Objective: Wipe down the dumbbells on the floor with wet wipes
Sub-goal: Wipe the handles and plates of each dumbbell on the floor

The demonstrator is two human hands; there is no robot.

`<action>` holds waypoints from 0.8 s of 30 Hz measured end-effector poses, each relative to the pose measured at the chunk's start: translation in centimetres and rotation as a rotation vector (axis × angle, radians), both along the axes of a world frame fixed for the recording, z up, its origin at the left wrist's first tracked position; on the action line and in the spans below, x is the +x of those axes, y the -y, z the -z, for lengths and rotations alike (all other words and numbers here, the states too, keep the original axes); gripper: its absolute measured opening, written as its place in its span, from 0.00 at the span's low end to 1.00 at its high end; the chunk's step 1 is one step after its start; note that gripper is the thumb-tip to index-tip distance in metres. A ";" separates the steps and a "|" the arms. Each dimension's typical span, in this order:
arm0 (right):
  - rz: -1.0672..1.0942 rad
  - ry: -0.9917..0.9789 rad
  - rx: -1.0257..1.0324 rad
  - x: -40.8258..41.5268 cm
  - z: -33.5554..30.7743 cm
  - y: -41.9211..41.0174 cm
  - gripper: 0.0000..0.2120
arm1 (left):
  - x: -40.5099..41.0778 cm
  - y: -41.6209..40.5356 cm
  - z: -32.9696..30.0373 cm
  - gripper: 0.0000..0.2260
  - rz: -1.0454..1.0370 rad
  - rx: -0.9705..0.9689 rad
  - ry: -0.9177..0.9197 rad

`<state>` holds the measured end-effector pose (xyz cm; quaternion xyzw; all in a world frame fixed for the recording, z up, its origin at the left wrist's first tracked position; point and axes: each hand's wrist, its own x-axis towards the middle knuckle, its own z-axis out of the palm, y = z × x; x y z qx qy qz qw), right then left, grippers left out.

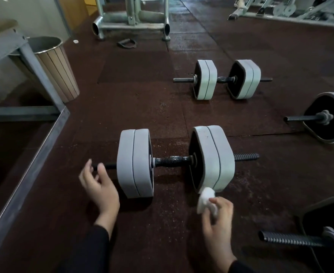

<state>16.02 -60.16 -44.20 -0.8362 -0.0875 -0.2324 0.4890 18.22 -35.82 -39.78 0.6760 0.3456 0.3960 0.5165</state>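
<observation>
A grey dumbbell (174,161) with square plates and a black knurled bar lies across the dark rubber floor in front of me. My right hand (218,219) grips a crumpled white wet wipe (206,200), which touches the lower front corner of the right plates. My left hand (99,186) hovers with relaxed fingers beside the bar's left end, holding nothing. A second dumbbell (224,79) lies farther back. Parts of two more dumbbells show at the right edge (325,118) and lower right (319,233).
A metal frame rail (24,174) runs diagonally along the left. A wood-slatted bin (54,67) stands at the back left. A machine base (130,24) and a black strap handle (126,43) lie beyond. More gym machines (288,8) fill the far right.
</observation>
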 end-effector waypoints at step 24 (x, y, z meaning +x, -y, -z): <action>-0.486 -0.054 -0.772 12.8 -1.1 -10.0 0.10 | 7.6 0.4 -3.9 0.09 0.368 0.565 -0.436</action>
